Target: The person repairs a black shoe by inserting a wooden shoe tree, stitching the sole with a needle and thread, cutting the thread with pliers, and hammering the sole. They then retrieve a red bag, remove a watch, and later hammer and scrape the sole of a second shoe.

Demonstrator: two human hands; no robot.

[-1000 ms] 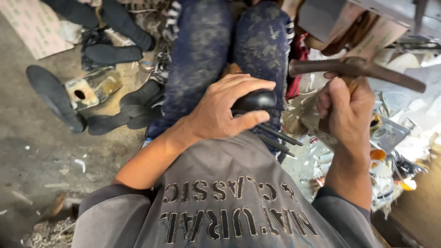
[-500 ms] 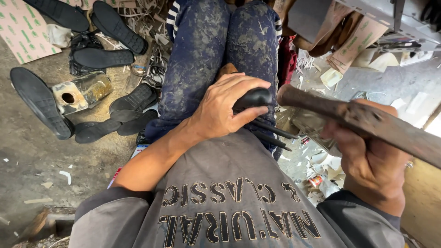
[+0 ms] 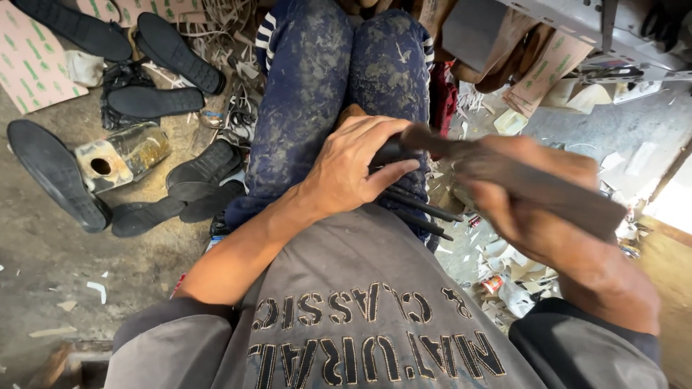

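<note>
- Left hand (image 3: 353, 173): fingers (image 3: 389, 173) curled down over a black shoe part (image 3: 389, 150) held on the lap, thumb stretched right along its near side; most of that part hidden under the palm.
- Right hand (image 3: 537, 209): fingers wrapped tight round the handle of a dark, worn hammer (image 3: 504, 173); blurred, so exact finger placement not clear.
- Hammer stretched from near the right edge leftward, its head end meeting the black shoe part just right of the left fingertips; touching or just above, cannot tell through the blur.
- Beneath the left hand, several thin black strips (image 3: 422, 209) poking out to the right, lying across the lap.
- Under all this, knees in stained dark-blue trousers (image 3: 324, 86), running away toward the far side.
- Nearest the camera, a grey printed shirt (image 3: 360, 310) filling the bottom of the view.
- Far left on the floor (image 3: 43, 288): loose black shoe soles (image 3: 155, 101) scattered about, some flat, some stacked.
- Among those soles, a dented metal can (image 3: 122, 155) lying on its side, round opening facing left.
- Far left corner: a pink patterned sheet (image 3: 32, 65) on the floor.
- Right of the legs: paper and leather scraps (image 3: 504, 252) littering the floor, with brown cut pieces (image 3: 548, 65) leaning farther off.
</note>
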